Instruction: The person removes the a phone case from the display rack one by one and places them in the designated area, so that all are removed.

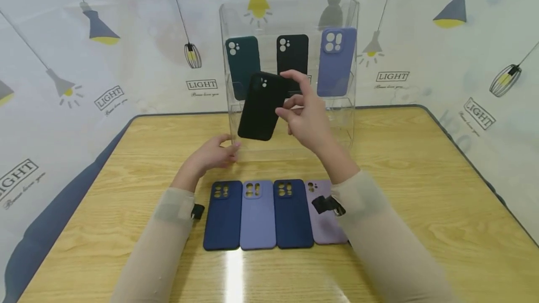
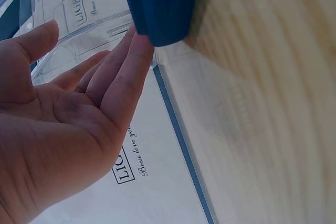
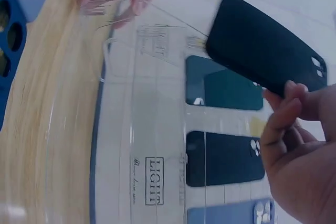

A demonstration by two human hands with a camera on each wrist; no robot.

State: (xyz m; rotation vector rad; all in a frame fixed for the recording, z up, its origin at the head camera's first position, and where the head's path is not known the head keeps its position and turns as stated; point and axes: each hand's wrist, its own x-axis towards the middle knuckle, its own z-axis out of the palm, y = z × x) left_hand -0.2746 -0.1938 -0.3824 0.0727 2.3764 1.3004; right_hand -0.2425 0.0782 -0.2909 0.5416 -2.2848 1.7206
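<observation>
My right hand pinches a black phone case by its right edge, holding it tilted in front of a clear display stand. In the right wrist view the same black case hangs between thumb and fingertips. My left hand rests at the stand's lower left corner, its fingers extended in the left wrist view. On the stand lean a dark green case, another black case partly hidden by my hand, and a purple-blue case.
Before the stand lie a dark blue case, a lavender case, a second dark blue case and a pale purple case, partly under my right sleeve. The stand's lower tiers rise behind my right hand. A lamp-printed backdrop surrounds the table.
</observation>
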